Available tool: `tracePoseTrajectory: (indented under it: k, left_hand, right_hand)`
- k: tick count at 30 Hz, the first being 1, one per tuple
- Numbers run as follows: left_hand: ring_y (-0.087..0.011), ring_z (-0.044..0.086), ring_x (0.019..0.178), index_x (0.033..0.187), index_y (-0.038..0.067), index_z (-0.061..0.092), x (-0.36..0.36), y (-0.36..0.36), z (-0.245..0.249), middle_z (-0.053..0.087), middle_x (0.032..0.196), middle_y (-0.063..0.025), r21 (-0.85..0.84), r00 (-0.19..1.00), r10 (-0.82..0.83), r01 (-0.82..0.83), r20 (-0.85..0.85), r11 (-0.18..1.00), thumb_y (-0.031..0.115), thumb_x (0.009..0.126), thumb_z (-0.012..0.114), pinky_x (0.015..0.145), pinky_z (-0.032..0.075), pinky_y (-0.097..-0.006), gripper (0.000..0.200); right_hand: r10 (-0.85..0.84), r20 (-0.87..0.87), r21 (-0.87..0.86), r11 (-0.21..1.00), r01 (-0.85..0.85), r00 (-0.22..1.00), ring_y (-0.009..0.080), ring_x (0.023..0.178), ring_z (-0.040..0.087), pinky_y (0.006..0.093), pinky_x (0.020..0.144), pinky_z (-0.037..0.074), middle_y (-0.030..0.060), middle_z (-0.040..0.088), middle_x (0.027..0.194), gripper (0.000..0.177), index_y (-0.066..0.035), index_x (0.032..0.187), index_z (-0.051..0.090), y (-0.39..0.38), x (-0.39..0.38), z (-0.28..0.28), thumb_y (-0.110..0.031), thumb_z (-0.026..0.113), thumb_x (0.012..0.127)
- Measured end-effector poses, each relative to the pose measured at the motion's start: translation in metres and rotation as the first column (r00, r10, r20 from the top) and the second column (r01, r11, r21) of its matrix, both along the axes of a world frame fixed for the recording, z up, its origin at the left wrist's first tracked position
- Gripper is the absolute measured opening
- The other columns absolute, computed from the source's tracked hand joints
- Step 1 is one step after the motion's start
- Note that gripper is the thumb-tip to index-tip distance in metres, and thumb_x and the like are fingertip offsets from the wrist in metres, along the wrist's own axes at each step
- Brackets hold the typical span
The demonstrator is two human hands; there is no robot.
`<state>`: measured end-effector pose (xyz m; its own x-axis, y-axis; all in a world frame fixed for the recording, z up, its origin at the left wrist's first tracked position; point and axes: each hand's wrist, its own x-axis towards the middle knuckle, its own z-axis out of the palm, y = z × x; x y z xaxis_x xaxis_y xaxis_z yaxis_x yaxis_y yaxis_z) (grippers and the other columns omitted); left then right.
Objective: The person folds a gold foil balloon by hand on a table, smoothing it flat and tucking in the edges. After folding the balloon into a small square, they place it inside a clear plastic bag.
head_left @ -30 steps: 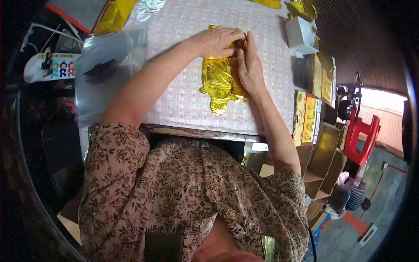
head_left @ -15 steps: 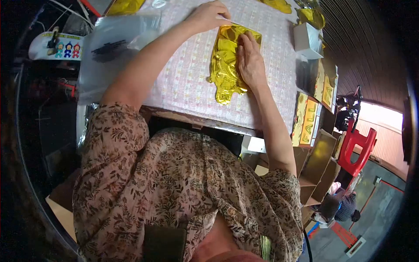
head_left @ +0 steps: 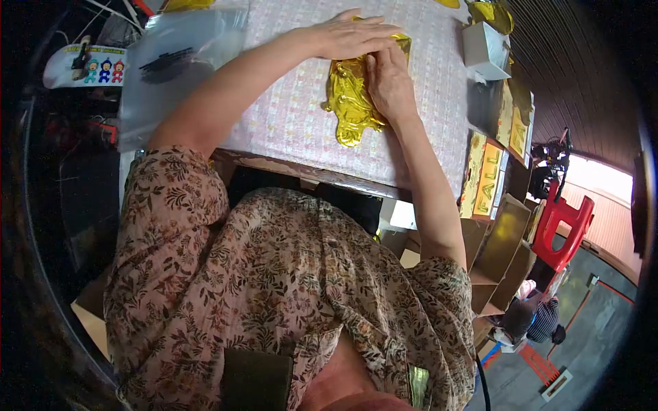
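Observation:
A crumpled, flat piece of shiny gold foil, which looks like a deflated foil balloon point(head_left: 351, 99), lies on the patterned cloth of the table. My left hand point(head_left: 353, 39) reaches across its far end with the fingers stretched out flat, covering much of that end. On the foil's right side rests my right hand point(head_left: 392, 85), its fingers slightly bent and their tips close to the left hand's fingers. Both palms face down, and what lies directly beneath them is hidden.
Clear plastic sheets point(head_left: 185, 75) lie at the table's left. On the right are a white box point(head_left: 485, 51), yellow packets marked "FALL" point(head_left: 486, 181), cardboard boxes point(head_left: 507, 240) and a red stool point(head_left: 565, 229). Another person point(head_left: 541, 322) is farther off at lower right.
My left hand has moved right from the foil's far left corner and now lies across its far end. The foil's near end has shifted slightly away from me. My right hand remains on the foil.

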<state>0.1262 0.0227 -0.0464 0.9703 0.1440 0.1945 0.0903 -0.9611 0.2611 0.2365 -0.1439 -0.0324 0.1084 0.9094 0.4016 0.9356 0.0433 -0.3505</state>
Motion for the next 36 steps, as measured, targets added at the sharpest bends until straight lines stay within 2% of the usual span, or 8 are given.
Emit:
tracePoseTrajectory:
  k: [5, 9, 16, 18, 21, 25, 28, 36]
  left_hand:
    - [-0.0192, 0.022, 0.157, 0.166, 0.025, 0.021, -0.001, -0.002, -0.013, 0.026, 0.17, -0.0008, -0.009, 0.997, 0.025, -0.024, 0.075, 1.0, 0.054, 0.111, 0.02, 0.131, 0.009, -0.045, 0.062]
    - [-0.0177, 0.021, 0.157, 0.166, 0.025, 0.017, -0.004, -0.006, -0.005, 0.024, 0.171, 0.0001, 0.006, 0.997, 0.07, -0.07, 0.025, 0.998, 0.06, 0.109, 0.019, 0.131, 0.009, -0.0439, 0.067]
    - [-0.0187, 0.02, 0.157, 0.166, 0.023, 0.017, 0.002, 0.008, -0.013, 0.024, 0.171, -0.0032, 0.079, 0.999, 0.009, -0.011, 0.032, 0.997, 0.06, 0.109, 0.021, 0.131, 0.009, -0.0428, 0.068]
    - [-0.0254, 0.041, 0.148, 0.156, 0.014, 0.044, 0.002, 0.006, -0.004, 0.044, 0.16, -0.011, -0.321, 0.944, 0.123, -0.019, 0.306, 0.947, 0.045, 0.11, 0.042, 0.125, 0.029, -0.042, 0.056]
    - [-0.037, 0.063, 0.118, 0.114, 0.003, 0.073, -0.026, 0.005, 0.017, 0.069, 0.121, -0.0172, -0.3, 0.698, 0.25, -0.052, 0.671, 0.952, 0.018, 0.095, 0.065, 0.102, 0.049, -0.0435, 0.025]
    - [-0.031, 0.061, 0.127, 0.132, 0.004, 0.066, -0.09, 0.006, -0.005, 0.064, 0.137, -0.0146, -0.156, 0.923, 0.185, -0.139, 0.337, 0.978, 0.025, 0.102, 0.063, 0.109, 0.048, -0.0412, 0.037]
    - [-0.0324, 0.071, 0.107, 0.114, -0.002, 0.072, -0.099, -0.021, 0.012, 0.072, 0.117, -0.015, -0.062, 0.873, 0.154, -0.142, 0.462, 0.988, 0.012, 0.092, 0.072, 0.092, 0.057, -0.0392, 0.026]
    - [-0.031, 0.059, 0.127, 0.12, 0.006, 0.073, -0.104, -0.046, 0.032, 0.07, 0.129, -0.0112, -0.005, 0.919, 0.207, -0.218, 0.335, 0.976, 0.023, 0.096, 0.066, 0.107, 0.045, -0.0439, 0.03]
  right_hand:
    - [-0.009, 0.098, 0.119, 0.993, -0.002, 0.995, 0.0463, 0.135, 0.047, 0.0491, 0.113, 0.041, 0.028, 0.052, 0.142, 0.038, 0.0, 0.139, 0.049, -0.002, 0.005, -0.01, -0.013, 0.054, 0.103]
    - [0.135, -0.224, 0.025, 0.991, -0.133, 0.965, 0.0457, 0.143, 0.042, 0.0499, 0.122, 0.031, 0.028, 0.043, 0.154, 0.045, -0.001, 0.146, 0.045, -0.009, 0.016, 0.003, -0.017, 0.053, 0.105]
    - [-0.052, 0.237, -0.115, 0.99, 0.082, 0.97, 0.0354, 0.153, 0.03, 0.0518, 0.125, 0.02, 0.0202, 0.035, 0.164, 0.063, -0.003, 0.159, 0.033, -0.037, 0.019, -0.006, -0.042, 0.04, 0.11]
    - [-0.046, 0.237, -0.122, 0.99, 0.077, 0.97, 0.0355, 0.153, 0.03, 0.0515, 0.125, 0.02, 0.0203, 0.035, 0.164, 0.063, -0.002, 0.159, 0.033, -0.038, 0.017, -0.005, -0.042, 0.039, 0.11]
    - [-0.029, 0.222, -0.112, 0.992, 0.055, 0.975, 0.0354, 0.153, 0.03, 0.0508, 0.125, 0.021, 0.0204, 0.036, 0.163, 0.061, -0.001, 0.157, 0.036, -0.036, 0.019, -0.004, -0.041, 0.039, 0.11]
    - [-0.007, 0.203, -0.1, 0.995, 0.027, 0.979, 0.0366, 0.153, 0.03, 0.0499, 0.125, 0.021, 0.0224, 0.037, 0.162, 0.059, -0.001, 0.156, 0.037, -0.037, 0.02, -0.004, -0.038, 0.038, 0.111]
    - [0.006, 0.168, -0.059, 0.998, 0.004, 0.986, 0.0373, 0.153, 0.031, 0.0499, 0.125, 0.021, 0.0219, 0.037, 0.162, 0.059, -0.002, 0.157, 0.036, -0.037, 0.024, -0.008, -0.04, 0.036, 0.111]
    - [-0.001, 0.16, -0.067, 0.998, 0.011, 0.987, 0.0357, 0.153, 0.03, 0.0503, 0.125, 0.02, 0.0189, 0.035, 0.164, 0.058, -0.007, 0.159, 0.036, -0.036, 0.023, -0.009, -0.041, 0.034, 0.112]
